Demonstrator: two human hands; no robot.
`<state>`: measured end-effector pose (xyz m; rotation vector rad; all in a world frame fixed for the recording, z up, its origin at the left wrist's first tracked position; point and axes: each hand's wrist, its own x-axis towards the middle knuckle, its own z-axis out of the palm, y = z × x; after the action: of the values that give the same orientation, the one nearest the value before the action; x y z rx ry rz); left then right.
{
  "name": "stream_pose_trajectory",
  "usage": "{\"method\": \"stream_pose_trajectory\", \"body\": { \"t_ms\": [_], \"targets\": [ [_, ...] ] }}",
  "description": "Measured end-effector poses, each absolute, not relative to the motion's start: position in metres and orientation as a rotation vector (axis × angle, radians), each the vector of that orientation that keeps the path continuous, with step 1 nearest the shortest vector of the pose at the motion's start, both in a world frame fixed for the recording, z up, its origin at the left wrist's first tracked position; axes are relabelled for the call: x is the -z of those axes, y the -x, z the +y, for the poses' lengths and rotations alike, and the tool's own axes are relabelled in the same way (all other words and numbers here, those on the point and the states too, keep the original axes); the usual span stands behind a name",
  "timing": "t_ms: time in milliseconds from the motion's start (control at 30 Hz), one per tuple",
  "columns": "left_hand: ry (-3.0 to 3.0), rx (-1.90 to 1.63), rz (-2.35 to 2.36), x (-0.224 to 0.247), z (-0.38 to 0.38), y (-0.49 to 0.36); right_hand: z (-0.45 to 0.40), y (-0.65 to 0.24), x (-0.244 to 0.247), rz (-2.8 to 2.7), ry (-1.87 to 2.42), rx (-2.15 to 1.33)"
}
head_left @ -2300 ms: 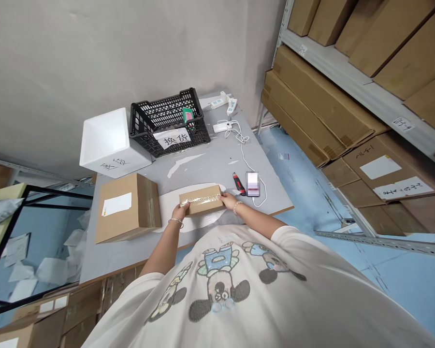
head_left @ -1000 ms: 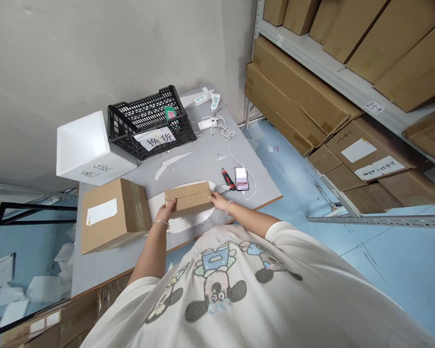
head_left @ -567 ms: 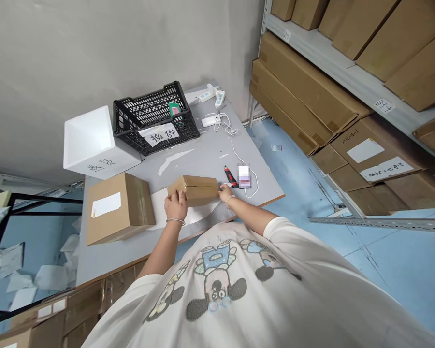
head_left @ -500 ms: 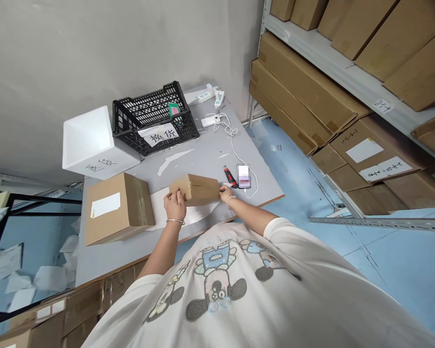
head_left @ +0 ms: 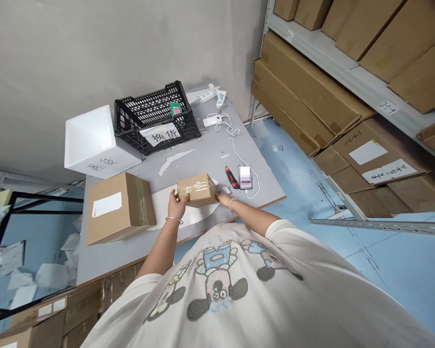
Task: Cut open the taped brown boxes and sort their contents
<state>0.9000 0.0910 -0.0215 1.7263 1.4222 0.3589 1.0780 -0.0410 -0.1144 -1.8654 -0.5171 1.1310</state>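
A small brown cardboard box (head_left: 196,187) with shiny clear tape on its upper face is held just over white paper (head_left: 164,203) near the table's front edge. My left hand (head_left: 177,205) grips its left end, thumb on the near side. At the right end my right hand (head_left: 223,198) holds the box's lower corner with bent fingers. A red and black utility knife (head_left: 232,178) lies right of the box, beside a phone (head_left: 245,178) plugged into a white cable. To the left stands a larger cardboard box (head_left: 118,208) with a white label.
A black plastic crate (head_left: 157,118) and a white foam box (head_left: 94,142) stand at the back left of the grey table (head_left: 188,162). Power strips (head_left: 209,93) and cables lie at the back right. Shelving (head_left: 322,46) with cartons rises on the right.
The small box has been turned, so that its shiny taped face now shows. Both hands have shifted their hold on its ends.
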Motion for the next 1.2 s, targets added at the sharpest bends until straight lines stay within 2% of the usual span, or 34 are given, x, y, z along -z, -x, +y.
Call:
{"method": "stream_pose_trajectory", "body": {
  "t_ms": [367, 600, 1200],
  "targets": [
    [-1.789, -0.323, 1.520, 0.018, 0.109, -0.915, -0.030, -1.077, 0.059, -0.515, 1.806, -0.917],
    [-1.884, -0.323, 1.497, 0.024, 0.103, -0.928, -0.036, -1.075, 0.060, -0.692, 1.736, -0.953],
    [-1.885, -0.289, 1.512, 0.020, 0.100, -0.927, -0.035, -1.082, 0.052, -0.744, 1.895, -0.948]
  ]
}}
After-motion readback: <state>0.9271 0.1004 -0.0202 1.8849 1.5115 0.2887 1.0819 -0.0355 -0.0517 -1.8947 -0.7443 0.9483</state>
